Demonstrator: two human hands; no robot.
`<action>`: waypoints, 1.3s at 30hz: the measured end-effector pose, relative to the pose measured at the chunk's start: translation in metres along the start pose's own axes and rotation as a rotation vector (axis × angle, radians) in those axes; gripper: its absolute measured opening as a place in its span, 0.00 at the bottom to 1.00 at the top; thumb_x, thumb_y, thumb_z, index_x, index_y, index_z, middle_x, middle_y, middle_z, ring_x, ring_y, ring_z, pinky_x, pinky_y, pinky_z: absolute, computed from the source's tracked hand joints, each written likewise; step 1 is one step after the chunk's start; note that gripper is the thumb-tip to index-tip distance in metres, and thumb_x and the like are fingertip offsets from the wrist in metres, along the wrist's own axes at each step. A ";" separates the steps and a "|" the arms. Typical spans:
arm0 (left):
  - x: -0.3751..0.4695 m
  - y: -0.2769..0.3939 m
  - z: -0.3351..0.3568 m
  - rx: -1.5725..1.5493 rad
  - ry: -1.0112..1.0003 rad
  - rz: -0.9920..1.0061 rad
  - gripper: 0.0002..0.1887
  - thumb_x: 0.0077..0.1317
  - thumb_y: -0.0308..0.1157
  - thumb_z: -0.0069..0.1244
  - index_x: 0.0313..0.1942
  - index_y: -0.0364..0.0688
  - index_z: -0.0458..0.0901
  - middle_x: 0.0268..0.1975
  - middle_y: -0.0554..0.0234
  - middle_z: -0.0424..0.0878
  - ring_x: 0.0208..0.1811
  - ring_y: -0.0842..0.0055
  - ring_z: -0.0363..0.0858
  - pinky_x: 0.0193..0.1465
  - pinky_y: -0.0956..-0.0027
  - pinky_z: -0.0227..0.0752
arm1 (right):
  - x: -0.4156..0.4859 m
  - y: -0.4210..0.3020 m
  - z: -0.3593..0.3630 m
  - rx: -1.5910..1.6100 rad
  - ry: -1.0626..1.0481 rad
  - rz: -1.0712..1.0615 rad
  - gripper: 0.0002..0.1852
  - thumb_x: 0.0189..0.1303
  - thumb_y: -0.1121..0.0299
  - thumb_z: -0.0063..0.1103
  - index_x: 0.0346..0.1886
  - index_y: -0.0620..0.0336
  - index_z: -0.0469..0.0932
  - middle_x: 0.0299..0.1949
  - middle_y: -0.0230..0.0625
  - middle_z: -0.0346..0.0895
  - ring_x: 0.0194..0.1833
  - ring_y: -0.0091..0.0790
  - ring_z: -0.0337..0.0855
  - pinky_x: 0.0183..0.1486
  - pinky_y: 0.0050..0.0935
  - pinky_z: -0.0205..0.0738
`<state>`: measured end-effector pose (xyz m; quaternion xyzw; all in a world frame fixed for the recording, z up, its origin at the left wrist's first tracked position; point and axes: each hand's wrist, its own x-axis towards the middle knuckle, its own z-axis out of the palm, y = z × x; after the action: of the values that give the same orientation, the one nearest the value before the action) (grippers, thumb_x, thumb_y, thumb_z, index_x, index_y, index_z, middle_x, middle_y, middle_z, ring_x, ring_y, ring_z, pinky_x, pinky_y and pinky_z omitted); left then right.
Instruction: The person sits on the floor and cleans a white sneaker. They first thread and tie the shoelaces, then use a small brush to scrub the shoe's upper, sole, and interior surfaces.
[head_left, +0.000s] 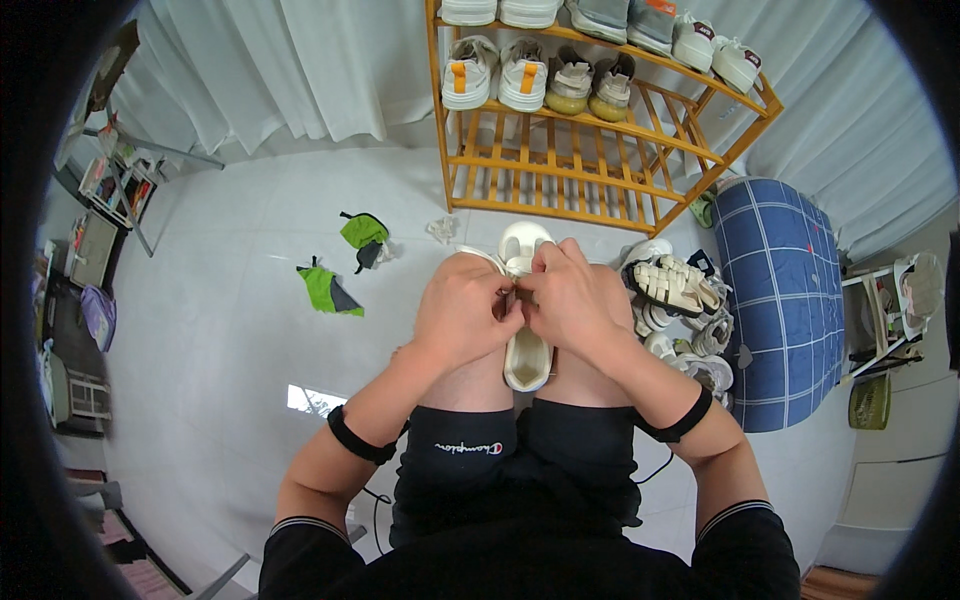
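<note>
A white shoe lies between my knees, its toe towards the shoe rack and its open heel end towards me. My left hand is at the shoe's left side, with thumb and forefinger pinched at a strap or lace over its middle. From the right, my right hand meets it there, its fingertips pinched at the same spot. The fingers cover most of what they pinch, so its exact shape is hidden. A pale strap or edge shows above my left hand, by the knee.
A wooden shoe rack holding shoes stands ahead. Woven cream sandals top a pile of shoes at the right, beside a blue checked cushion-like bundle. Green-and-grey cloth pieces and crumpled white material lie on the floor.
</note>
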<state>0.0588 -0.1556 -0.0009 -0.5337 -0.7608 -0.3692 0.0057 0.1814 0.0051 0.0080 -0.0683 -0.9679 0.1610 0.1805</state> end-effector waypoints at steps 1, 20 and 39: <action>-0.001 0.001 -0.002 0.005 -0.025 -0.005 0.05 0.57 0.27 0.67 0.35 0.38 0.93 0.34 0.52 0.91 0.44 0.52 0.90 0.55 0.51 0.84 | 0.001 0.003 0.003 0.015 -0.004 0.008 0.05 0.54 0.72 0.77 0.34 0.59 0.95 0.42 0.39 0.81 0.51 0.49 0.76 0.55 0.40 0.77; -0.012 -0.001 0.006 0.082 0.091 -0.073 0.28 0.59 0.30 0.73 0.61 0.46 0.87 0.52 0.59 0.83 0.57 0.54 0.87 0.54 0.53 0.85 | -0.025 0.001 -0.086 0.750 -0.171 0.039 0.04 0.68 0.69 0.75 0.38 0.57 0.88 0.67 0.41 0.74 0.72 0.50 0.72 0.77 0.55 0.64; -0.008 0.050 -0.043 -1.024 0.048 -0.142 0.23 0.92 0.35 0.45 0.35 0.34 0.82 0.34 0.61 0.82 0.37 0.77 0.78 0.46 0.71 0.74 | -0.053 0.006 -0.057 1.205 -0.275 0.256 0.04 0.84 0.72 0.65 0.52 0.62 0.81 0.41 0.25 0.82 0.43 0.19 0.81 0.50 0.24 0.79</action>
<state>0.0864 -0.1789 0.0546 -0.4065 -0.5167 -0.7058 -0.2638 0.2521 0.0173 0.0390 -0.0484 -0.7058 0.7056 0.0403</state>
